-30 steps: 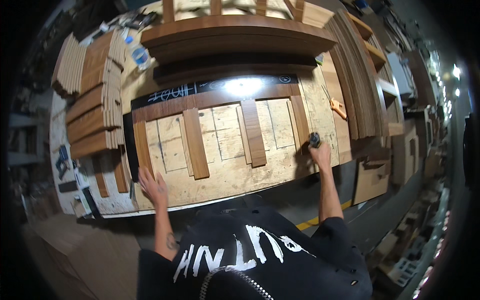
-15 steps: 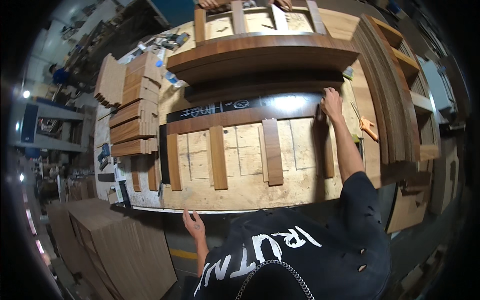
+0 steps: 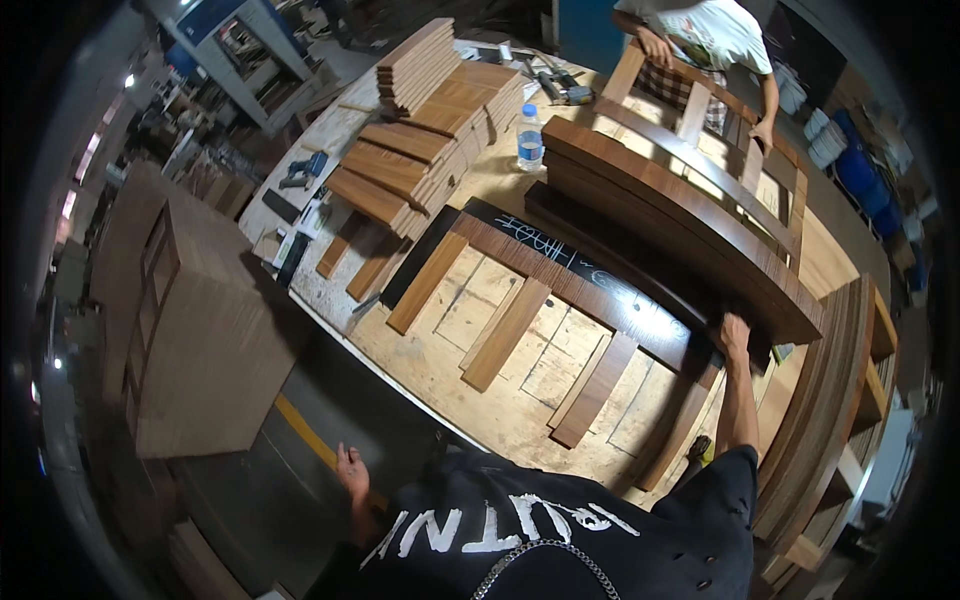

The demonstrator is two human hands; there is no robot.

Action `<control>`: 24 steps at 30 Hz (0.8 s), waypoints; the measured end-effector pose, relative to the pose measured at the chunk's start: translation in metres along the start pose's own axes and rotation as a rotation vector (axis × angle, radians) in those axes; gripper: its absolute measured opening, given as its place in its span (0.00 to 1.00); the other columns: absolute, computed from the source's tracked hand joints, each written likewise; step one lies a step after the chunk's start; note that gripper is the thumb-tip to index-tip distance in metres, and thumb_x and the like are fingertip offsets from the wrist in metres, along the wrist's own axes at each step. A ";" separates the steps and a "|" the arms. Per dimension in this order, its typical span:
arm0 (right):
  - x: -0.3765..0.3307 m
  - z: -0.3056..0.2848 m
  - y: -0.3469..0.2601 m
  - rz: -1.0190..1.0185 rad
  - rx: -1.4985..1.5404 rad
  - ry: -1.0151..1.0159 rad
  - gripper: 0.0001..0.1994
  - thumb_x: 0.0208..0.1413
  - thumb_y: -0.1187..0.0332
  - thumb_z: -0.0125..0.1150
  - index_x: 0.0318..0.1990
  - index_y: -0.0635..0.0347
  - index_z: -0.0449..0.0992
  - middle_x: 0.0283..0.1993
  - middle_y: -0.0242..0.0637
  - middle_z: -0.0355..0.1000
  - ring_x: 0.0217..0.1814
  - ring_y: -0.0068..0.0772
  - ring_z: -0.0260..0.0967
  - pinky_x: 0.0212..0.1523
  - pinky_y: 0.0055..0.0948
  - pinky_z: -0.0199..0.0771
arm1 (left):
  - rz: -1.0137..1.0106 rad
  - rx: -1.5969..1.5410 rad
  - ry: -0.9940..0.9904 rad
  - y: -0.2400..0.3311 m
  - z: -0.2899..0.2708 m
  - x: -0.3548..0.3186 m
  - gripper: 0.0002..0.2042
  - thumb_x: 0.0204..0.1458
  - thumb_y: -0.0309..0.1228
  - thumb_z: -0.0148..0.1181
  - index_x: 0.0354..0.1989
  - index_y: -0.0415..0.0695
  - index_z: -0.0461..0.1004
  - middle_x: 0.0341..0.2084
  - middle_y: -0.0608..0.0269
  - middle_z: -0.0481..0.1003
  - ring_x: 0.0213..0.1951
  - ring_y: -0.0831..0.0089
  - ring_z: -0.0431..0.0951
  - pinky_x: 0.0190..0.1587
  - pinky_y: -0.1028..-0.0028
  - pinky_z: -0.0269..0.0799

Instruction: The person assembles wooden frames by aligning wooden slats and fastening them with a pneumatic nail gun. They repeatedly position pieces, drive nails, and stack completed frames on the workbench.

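Note:
My right hand (image 3: 735,332) is closed at the right end of a dark board (image 3: 640,258), beside a black strip with white chalk marks (image 3: 535,238); its fingertips are lost in shadow. Along the strip runs a brown wooden rail (image 3: 520,262). Short wooden slats (image 3: 508,335) extend from it toward me over pencil lines on the plywood tabletop (image 3: 450,400). Behind the dark board, thick brown panels (image 3: 680,215) stand on edge. Off the table's near edge, my left hand (image 3: 350,470) is open above the floor, fingers apart and holding nothing.
Stacked wooden pieces (image 3: 400,165) and a water bottle (image 3: 530,138) stand toward the back left. Power tools (image 3: 565,85) lie behind them. Across the table, a co-worker (image 3: 715,40) handles a slatted frame (image 3: 690,130). A tall panel stack (image 3: 830,390) borders the right; a cabinet (image 3: 215,330) stands left.
My view has turned, so the table now slants down to the right. The co-worker has come into fuller view. My right hand stays by the boards' right end, and my left hand remains off the table.

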State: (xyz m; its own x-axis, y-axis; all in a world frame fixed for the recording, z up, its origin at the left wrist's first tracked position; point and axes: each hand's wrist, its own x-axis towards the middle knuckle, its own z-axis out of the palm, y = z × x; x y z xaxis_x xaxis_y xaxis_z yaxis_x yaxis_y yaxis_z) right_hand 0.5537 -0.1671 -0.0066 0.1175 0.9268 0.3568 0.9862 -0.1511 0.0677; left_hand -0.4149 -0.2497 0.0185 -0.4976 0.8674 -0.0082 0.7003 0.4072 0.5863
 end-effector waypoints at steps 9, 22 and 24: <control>-0.073 -0.147 -0.207 0.156 0.584 -0.102 0.33 0.35 0.63 0.80 0.50 0.63 0.71 0.48 0.49 0.68 0.46 0.54 0.70 0.47 0.46 0.73 | 0.073 -0.501 -0.088 0.054 0.027 0.031 0.19 0.64 0.35 0.59 0.58 0.34 0.75 0.41 0.55 0.82 0.41 0.72 0.82 0.47 0.74 0.77; -0.244 -0.192 -0.427 0.118 0.758 -0.413 0.37 0.43 0.63 0.75 0.62 0.61 0.67 0.60 0.53 0.65 0.61 0.59 0.64 0.61 0.50 0.66 | -0.309 -0.321 -0.818 0.176 0.091 0.079 0.39 0.55 0.67 0.57 0.51 0.36 0.77 0.41 0.48 0.82 0.45 0.56 0.83 0.49 0.60 0.77; -0.255 -0.181 -0.434 0.204 0.457 -0.276 0.39 0.45 0.60 0.78 0.66 0.57 0.66 0.63 0.54 0.63 0.64 0.59 0.61 0.63 0.53 0.62 | 0.079 0.178 -0.831 0.189 0.087 0.080 0.30 0.55 0.62 0.60 0.37 0.40 0.84 0.31 0.53 0.85 0.41 0.60 0.85 0.45 0.61 0.77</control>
State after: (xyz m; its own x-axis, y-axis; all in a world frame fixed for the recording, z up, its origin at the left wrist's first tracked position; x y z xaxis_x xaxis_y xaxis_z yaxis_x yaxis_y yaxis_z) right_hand 0.0744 -0.3997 0.0423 0.2765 0.9592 0.0595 0.8835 -0.2293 -0.4084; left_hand -0.2782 -0.0791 0.0582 0.0448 0.7952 -0.6046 0.8216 0.3150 0.4752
